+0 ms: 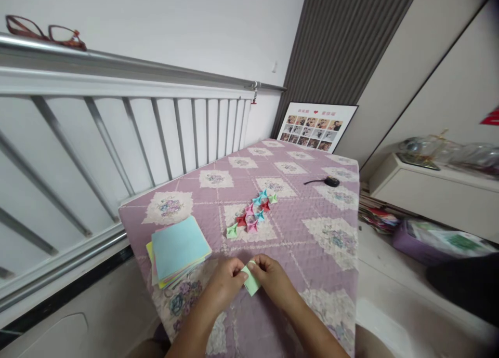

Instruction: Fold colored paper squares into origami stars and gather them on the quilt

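Observation:
A small folded light green paper [252, 284] is held between my two hands above the patterned cloth near the table's front. My left hand [226, 284] pinches its left edge, fingers closed. On the paper's upper right side, my right hand [270, 276] grips it between thumb and fingers. Beyond the hands lie several small folded paper pieces in pink, red, blue and green, among them a green one [232, 230] and a pink one [252, 225]. To the left sits a stack of coloured square sheets [180, 248], light blue on top.
A purple floral cloth [288, 228] covers the table. A black round object with a strap [331, 181] lies at the back right. White railings [163, 134] run along the left, with glasses [47, 33] on top. A photo board [317, 127] leans behind the table.

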Demonstrator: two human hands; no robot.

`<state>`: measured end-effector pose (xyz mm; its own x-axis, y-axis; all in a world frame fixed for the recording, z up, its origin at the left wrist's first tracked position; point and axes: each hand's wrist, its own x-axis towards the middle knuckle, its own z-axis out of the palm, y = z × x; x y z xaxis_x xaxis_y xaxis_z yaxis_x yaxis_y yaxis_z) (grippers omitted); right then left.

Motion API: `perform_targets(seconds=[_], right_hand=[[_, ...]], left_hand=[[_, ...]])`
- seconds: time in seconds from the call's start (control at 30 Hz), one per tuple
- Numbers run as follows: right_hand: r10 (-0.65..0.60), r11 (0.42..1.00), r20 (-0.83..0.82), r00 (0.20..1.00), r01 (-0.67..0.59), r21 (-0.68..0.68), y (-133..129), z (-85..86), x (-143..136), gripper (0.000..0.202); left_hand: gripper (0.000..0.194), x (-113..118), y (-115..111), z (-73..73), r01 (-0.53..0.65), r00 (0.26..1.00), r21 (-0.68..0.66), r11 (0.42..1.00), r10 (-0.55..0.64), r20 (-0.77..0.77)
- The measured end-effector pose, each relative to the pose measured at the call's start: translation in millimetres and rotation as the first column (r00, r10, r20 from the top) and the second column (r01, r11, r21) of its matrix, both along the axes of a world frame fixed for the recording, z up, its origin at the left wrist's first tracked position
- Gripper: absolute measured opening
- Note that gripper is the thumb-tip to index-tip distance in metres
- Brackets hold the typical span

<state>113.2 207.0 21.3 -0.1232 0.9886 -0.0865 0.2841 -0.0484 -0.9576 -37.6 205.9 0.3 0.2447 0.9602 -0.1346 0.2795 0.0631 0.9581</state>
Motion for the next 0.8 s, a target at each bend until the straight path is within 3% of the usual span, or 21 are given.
perform_targets(seconds=[0.17, 0.33, 0.53, 0.8], right_hand=[[-0.038, 0.999, 0.039, 0.999, 0.037, 0.032, 7.4, -21.6, -4.8, 0.018], [-0.178, 0.962, 0.179, 0.968, 0.133, 0.236, 3.6, -34.0, 1.1, 0.022], [-0.117, 0.909, 0.347, 0.931, -0.040, 0.415, -5.8, -36.7, 0.3, 0.022], [-0.075, 0.892, 0.463, 0.883, -0.148, 0.427, -5.5, -40.7, -2.7, 0.020]], left_hand=[[0.011, -11.7, -3.1, 6.3, 0.024, 0.945, 0.113, 0.993, 0.015, -0.326], [0.017, -16.1, -4.8, 14.9, 0.109, 0.827, 0.183, 0.977, 0.013, -0.562], [0.016, -16.0, -6.0, 10.8, 0.118, 0.774, 0.206, 0.971, 0.040, -0.631], [0.010, -21.5, 1.3, 6.7, 0.151, 0.752, 0.182, 0.972, 0.007, -0.659]])
